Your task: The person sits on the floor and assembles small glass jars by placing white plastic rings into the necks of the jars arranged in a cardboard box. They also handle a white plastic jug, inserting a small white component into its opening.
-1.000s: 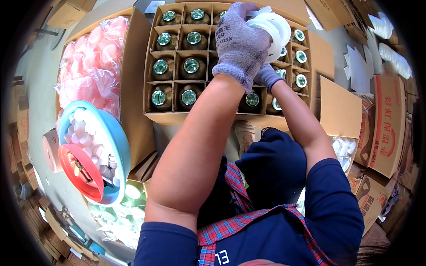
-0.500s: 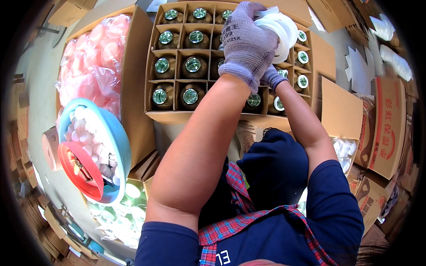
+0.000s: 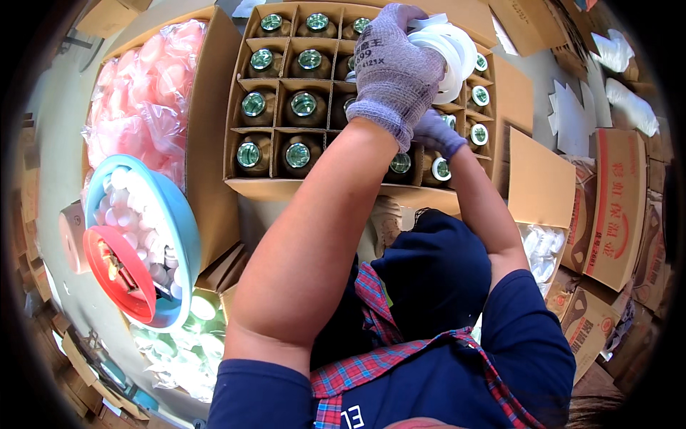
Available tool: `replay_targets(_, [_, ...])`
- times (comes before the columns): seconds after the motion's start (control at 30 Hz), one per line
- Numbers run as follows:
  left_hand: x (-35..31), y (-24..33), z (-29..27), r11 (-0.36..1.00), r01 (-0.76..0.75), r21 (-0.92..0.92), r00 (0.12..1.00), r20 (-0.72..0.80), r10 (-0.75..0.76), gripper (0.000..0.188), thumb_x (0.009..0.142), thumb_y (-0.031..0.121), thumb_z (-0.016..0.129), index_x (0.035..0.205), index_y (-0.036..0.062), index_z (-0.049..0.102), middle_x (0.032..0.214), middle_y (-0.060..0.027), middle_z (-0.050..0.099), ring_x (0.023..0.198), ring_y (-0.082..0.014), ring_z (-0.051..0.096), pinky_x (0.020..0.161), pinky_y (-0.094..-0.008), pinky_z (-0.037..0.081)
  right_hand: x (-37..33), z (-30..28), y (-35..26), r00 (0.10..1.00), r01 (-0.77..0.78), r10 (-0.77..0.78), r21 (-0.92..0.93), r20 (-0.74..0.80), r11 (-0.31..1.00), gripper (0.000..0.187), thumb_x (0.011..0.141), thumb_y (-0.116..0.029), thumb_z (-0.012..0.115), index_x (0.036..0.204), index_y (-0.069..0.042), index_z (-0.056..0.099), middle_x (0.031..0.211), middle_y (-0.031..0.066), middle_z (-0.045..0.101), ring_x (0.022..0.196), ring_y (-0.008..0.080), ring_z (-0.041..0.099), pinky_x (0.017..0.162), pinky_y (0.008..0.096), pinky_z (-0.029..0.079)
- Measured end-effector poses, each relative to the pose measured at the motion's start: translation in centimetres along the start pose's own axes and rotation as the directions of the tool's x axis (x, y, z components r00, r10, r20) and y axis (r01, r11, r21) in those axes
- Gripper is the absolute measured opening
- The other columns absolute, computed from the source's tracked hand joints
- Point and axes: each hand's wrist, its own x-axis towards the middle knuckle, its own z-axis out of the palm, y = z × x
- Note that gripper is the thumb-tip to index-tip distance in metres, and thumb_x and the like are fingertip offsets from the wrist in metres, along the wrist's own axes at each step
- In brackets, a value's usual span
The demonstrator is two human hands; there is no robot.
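Observation:
My left hand (image 3: 399, 80), in a grey-purple knit glove, is closed around a bunch of white plastic rings (image 3: 457, 53) above a partitioned cardboard box (image 3: 286, 189). Gloved as well, my right hand (image 3: 437, 133) reaches in low beside it, among the bottle necks; its fingers are mostly hidden behind the left hand. In the box's cells stand brown-looking bottles with shiny greenish mouths, such as one bottle (image 3: 303, 106) toward the left. Along the right side, several mouths wear a white ring (image 3: 480, 96). Both hands cover some middle cells.
To the left stands a carton of pink plastic-wrapped pieces (image 3: 146, 93). Nearer are a blue basin (image 3: 187, 236) of white caps and a red bowl (image 3: 146, 304) at its edge. Open flaps (image 3: 541, 179) and printed cartons (image 3: 613, 207) lie at right.
The whole view has shifted slightly, so the boxes sit a little further left. Both hands stay over the same part of the box, and my left hand keeps hold of the rings.

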Motion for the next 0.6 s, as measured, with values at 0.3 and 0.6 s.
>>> replay_targets(0.3, [0.7, -0.5, 1.0, 0.873, 0.188, -0.449, 0.982, 0.064, -0.179, 0.021, 0.083, 0.001, 0.061, 0.104, -0.0021, 0.060, 0.092, -0.0103, 0.065, 0.081, -0.0179, 0.064, 0.071, -0.0283, 0.055, -8.3, 2.3, 0.0, 0.728, 0.281, -0.598, -0.651, -0.334, 0.705, 0.013, 0.076, -0.011, 0.069, 0.088, -0.009, 0.063, 0.088, 0.0084, 0.061, 0.081, 0.0280, 0.061, 0.073, 0.0380, 0.049])
replay_targets(0.6, [0.8, -0.9, 0.5, 0.901, 0.189, -0.391, 0.980, 0.019, -0.197, 0.023, 0.083, 0.001, 0.064, 0.105, -0.0016, 0.059, 0.094, -0.0120, 0.065, 0.083, -0.0190, 0.065, 0.072, -0.0299, 0.056, -10.8, 5.1, 2.0, 0.795, 0.349, -0.599, -0.738, -0.094, 0.578, 0.013, 0.073, -0.018, 0.069, 0.082, -0.012, 0.063, 0.096, 0.0039, 0.062, 0.100, 0.0257, 0.056, 0.088, 0.0418, 0.043])
